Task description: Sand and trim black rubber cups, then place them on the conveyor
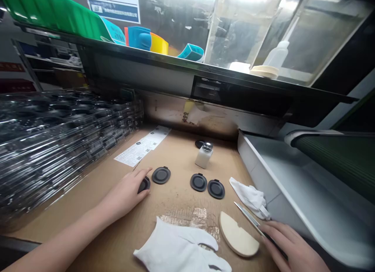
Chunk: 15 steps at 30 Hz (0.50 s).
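My left hand (129, 192) rests on the cardboard, its thumb and fingers closed around a small black oval cap (144, 184) that they partly cover. Beside it lies a similar black cap (161, 175) with a small tab. Two more, a black cap (198, 182) and another black cap (216, 189), sit to the right. At the lower right, my right hand (290, 244) is closed on a pair of metal tweezers (247, 216), tips pointing away to the left. A cream half-round pad (238, 235) lies just left of the tweezers.
A white pump bottle (204, 157) stands farther back. White gloves (181, 246) and a crumpled white cloth (250, 198) lie on the cardboard (175, 201). Stacked clear trays (73, 147) line the left, a white bin (263, 166) the right. Printed labels (143, 146) lie behind; a shelf (175, 63) overhangs.
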Available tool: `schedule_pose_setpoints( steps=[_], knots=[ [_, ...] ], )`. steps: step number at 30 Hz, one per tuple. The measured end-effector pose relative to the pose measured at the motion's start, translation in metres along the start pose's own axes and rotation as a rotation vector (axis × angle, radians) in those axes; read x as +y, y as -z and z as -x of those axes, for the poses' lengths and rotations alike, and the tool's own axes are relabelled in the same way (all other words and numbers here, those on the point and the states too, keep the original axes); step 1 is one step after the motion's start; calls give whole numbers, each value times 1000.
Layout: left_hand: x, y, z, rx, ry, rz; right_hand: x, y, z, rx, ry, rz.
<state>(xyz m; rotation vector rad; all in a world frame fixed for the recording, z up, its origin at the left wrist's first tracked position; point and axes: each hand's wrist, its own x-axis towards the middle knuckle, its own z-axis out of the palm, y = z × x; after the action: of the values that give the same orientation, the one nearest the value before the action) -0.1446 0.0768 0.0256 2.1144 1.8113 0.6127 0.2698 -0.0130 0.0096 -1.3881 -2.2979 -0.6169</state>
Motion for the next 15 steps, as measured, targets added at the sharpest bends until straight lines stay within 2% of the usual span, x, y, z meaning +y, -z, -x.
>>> schedule_pose_setpoints(
  steps=[2, 5, 9, 11, 14, 15],
  knots=[
    [-3, -1, 2, 0, 22, -18, 2, -7, 7, -9, -93, 23],
    [-3, -1, 4, -15, 49, -8, 1, -22, 9, -111, -195, 21],
    [15, 11, 16, -53, 94, 85, -3, -35, 1, -248, -251, -27],
    [34, 18, 30, -110, 159, 336, -4, -36, -5, -258, -272, -38],
    [67, 16, 55, -317, 317, 1267, -4, -36, -10, -252, -311, -38],
    [78, 11, 62, -398, 335, 1494, -4, -35, -10, -243, -316, -51]
  ],
)
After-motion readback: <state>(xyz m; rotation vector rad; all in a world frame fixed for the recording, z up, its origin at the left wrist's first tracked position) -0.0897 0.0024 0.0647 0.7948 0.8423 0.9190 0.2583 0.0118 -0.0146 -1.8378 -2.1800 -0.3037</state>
